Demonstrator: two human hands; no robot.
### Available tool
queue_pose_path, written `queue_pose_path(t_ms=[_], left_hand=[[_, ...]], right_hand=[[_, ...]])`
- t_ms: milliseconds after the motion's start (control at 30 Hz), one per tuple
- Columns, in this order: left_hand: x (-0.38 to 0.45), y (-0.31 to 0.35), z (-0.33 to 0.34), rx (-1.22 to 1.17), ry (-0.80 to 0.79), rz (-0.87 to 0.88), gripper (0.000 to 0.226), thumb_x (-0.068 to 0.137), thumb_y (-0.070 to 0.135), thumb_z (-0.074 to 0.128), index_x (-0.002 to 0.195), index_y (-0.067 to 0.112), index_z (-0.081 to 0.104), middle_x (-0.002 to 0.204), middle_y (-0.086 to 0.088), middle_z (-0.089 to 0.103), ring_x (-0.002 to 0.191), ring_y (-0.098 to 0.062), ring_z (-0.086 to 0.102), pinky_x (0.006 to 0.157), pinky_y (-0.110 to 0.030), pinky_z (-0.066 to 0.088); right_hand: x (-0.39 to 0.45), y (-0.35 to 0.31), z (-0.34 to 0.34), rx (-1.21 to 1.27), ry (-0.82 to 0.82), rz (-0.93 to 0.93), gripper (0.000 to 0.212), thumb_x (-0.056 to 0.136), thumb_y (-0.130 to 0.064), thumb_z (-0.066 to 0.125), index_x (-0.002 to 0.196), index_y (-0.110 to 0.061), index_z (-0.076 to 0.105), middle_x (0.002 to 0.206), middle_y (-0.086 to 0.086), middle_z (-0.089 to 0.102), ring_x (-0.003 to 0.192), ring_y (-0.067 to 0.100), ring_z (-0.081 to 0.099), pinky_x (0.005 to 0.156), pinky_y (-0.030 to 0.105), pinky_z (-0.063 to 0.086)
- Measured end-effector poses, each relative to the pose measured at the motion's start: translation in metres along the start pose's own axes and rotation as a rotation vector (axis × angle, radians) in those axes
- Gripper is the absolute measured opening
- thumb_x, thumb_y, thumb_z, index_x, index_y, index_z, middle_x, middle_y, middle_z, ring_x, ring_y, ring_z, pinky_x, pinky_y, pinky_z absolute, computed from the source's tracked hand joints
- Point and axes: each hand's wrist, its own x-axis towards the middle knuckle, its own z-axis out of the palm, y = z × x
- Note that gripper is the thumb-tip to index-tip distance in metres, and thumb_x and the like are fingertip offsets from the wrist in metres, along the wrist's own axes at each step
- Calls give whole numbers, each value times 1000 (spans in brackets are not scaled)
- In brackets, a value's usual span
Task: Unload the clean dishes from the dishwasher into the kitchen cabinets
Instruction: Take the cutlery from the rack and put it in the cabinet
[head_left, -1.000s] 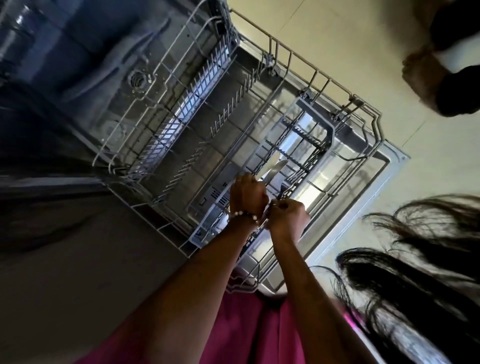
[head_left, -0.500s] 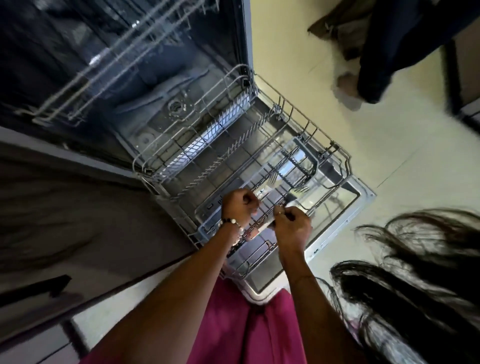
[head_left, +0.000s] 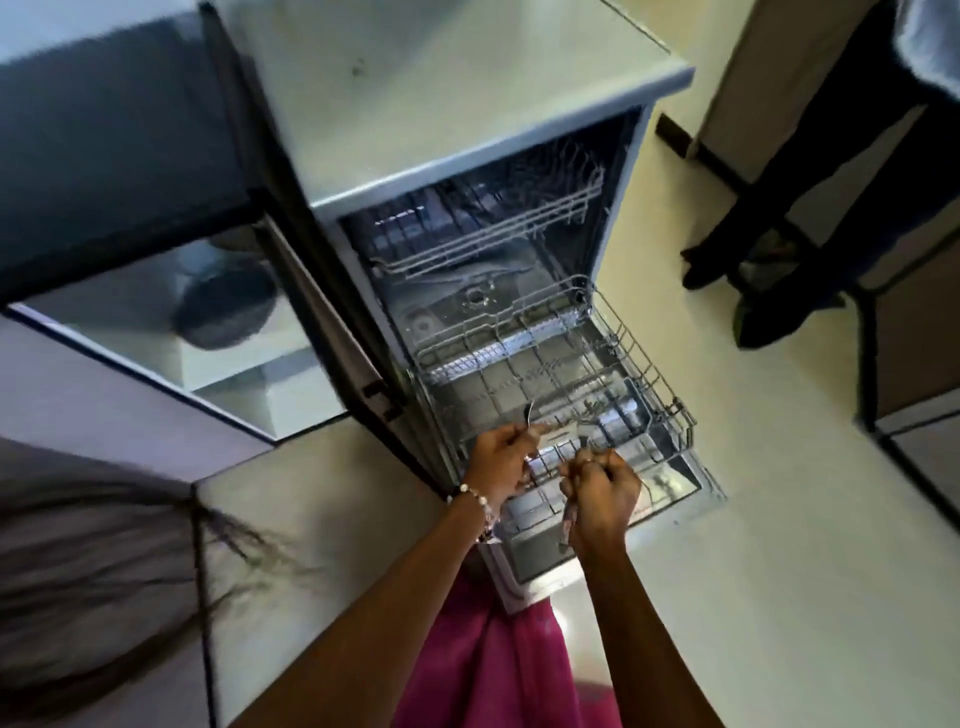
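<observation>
At the centre of the frame, the left hand (head_left: 500, 460), with a white bead bracelet (head_left: 475, 500) on its wrist, has its fingers curled around silver metal cutlery (head_left: 531, 420) whose tips stick up above the knuckles. Just beside it, the right hand (head_left: 602, 491) is fisted around more thin utensil handles. Both hover over the pulled-out grey wire lower rack (head_left: 644, 364) of the open white dishwasher (head_left: 467, 135), above the lowered door (head_left: 685, 486).
</observation>
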Motion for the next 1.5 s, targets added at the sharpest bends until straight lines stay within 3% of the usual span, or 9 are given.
queue_pose_path(t_ms=[233,367,533,767,867,1100,1233,1367,1500], left_hand=[[-80,39,-80,-160,85,103,29,99,14,39,88,8,65,48,8,41,31,-2,29,33,-10,21],[-105,62,-140,-272,151,236,30,102,15,35,88,11,61,56,-1,40,31,-4,30,34,-12,22],[-127,76,-242,-261,286,320,27,102,21,36,91,16,61,54,-1,46,31,-8,35,35,-14,26],[-126,59,-385,-240,399,226,25,100,20,38,94,15,63,59,-4,49,30,-6,32,36,-13,22],[-114,49,-428,-267,459,148,24,99,14,37,93,10,61,61,-4,52,31,-6,35,36,-13,24],[-51,6,-484,-301,486,-89,29,98,14,40,78,14,61,59,-4,47,38,-11,38,40,-17,34],[22,-31,-504,-208,511,-211,26,94,21,44,82,18,66,56,-1,51,33,-9,38,38,-15,31],[129,-92,-518,-192,521,-307,30,94,25,47,69,14,59,54,-1,52,35,-12,39,39,-15,28],[245,-163,-534,-230,548,-335,29,91,23,55,69,6,62,50,-6,58,35,-17,48,37,-13,29]], right_hand=[[-98,-24,62,90,-160,18,30,89,12,38,73,-12,44,58,6,46,37,7,40,33,16,28],[-151,-29,116,10,-309,-28,12,96,-12,48,87,-12,56,60,1,52,38,6,40,33,18,30],[-214,-6,193,-27,-398,-62,32,99,-33,44,94,-9,65,61,0,55,42,7,42,38,18,31],[-270,59,287,-188,-424,-57,27,100,-21,41,90,-14,66,70,3,61,52,9,38,47,22,29],[-276,92,316,-253,-432,-31,25,96,-5,40,106,-7,63,75,1,60,59,10,41,52,23,30],[-229,163,357,-412,-445,96,26,91,11,43,96,-3,65,67,3,55,55,12,47,50,22,44],[-165,219,385,-446,-424,207,31,87,19,39,91,3,65,64,7,53,45,18,40,39,23,36],[-70,305,415,-572,-500,240,25,85,14,50,71,-2,63,63,10,54,53,21,49,50,29,43],[33,406,442,-702,-522,162,17,81,10,59,70,0,66,61,10,59,59,24,58,61,32,48]])
